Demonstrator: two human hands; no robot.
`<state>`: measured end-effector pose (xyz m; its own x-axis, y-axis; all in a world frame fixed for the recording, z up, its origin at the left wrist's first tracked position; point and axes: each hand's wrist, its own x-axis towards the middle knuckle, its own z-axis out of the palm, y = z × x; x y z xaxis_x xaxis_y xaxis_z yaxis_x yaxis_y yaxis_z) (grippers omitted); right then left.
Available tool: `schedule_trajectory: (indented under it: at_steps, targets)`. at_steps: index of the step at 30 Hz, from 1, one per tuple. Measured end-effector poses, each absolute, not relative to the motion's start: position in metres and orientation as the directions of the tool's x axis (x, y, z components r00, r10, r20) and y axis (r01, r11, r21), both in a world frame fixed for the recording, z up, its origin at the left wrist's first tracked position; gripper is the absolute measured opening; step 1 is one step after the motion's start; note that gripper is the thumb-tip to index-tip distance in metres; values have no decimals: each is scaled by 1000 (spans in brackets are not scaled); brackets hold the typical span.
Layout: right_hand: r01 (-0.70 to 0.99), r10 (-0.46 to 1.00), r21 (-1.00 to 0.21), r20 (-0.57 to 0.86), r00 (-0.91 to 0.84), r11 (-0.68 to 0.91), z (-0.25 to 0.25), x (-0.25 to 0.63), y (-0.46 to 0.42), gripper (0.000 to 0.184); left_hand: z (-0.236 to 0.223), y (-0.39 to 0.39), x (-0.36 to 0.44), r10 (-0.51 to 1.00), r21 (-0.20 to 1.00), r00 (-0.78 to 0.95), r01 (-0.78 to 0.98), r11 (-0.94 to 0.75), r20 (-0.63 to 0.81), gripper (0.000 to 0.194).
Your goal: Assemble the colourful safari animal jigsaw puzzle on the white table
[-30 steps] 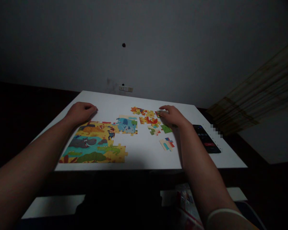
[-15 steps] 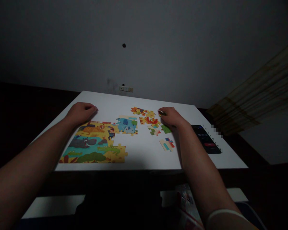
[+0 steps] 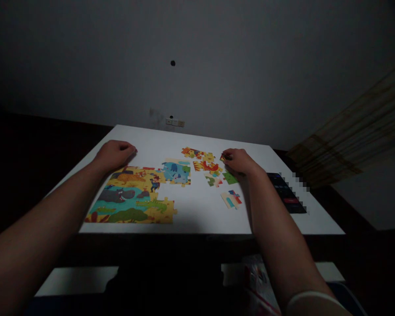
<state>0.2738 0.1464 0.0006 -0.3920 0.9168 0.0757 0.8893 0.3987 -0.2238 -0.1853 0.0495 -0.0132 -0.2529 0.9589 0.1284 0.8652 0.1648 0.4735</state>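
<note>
A partly joined jigsaw puzzle (image 3: 131, 197) with a hippo, crocodile and elephants lies at the left of the white table (image 3: 197, 215). My left hand (image 3: 115, 153) rests just beyond its upper left edge, fingers curled closed, and no piece shows in them. At the far right of the loose pieces, my right hand (image 3: 238, 160) pinches a small puzzle piece (image 3: 223, 157) between thumb and fingers. Nearest to it are an orange and yellow piece (image 3: 212, 167) and a green piece (image 3: 230, 177). Closer to me lies a cream piece (image 3: 231, 200) with blue and red.
A phone (image 3: 288, 193) with a lit screen lies right of my right forearm. More joined orange pieces (image 3: 192, 152) lie toward the back. Behind the table stands a wall with sockets (image 3: 175, 123); a curtain (image 3: 342, 136) hangs at the right.
The view has shifted slightly. My right hand has tilted the puzzle piece a little, so more of its yellow and red shows. My left hand stays where it was.
</note>
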Motion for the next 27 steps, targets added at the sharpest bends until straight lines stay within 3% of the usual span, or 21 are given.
schedule_trajectory:
  at_steps: [2,15,18,21,27]
  targets:
    - [876,915,-268,88,-393,402,-1,276,147,36,-15,50,-187,958,470,-252,868,161,137,40]
    - [740,943,-610,39,-330,284,2,278,144,73,-15,50,-186,958,467,-248,871,155,145,40]
    - [654,945,-724,-9,-326,218,7,276,142,58,-15,51,-187,956,468,-253,870,157,148,39]
    - [493,942,-843,45,-332,214,11,271,141,41,-16,51,-188,953,480,-260,863,157,156,38]
    - [330,943,-924,81,-323,192,14,255,135,17,-16,51,-187,956,505,-275,843,186,106,43]
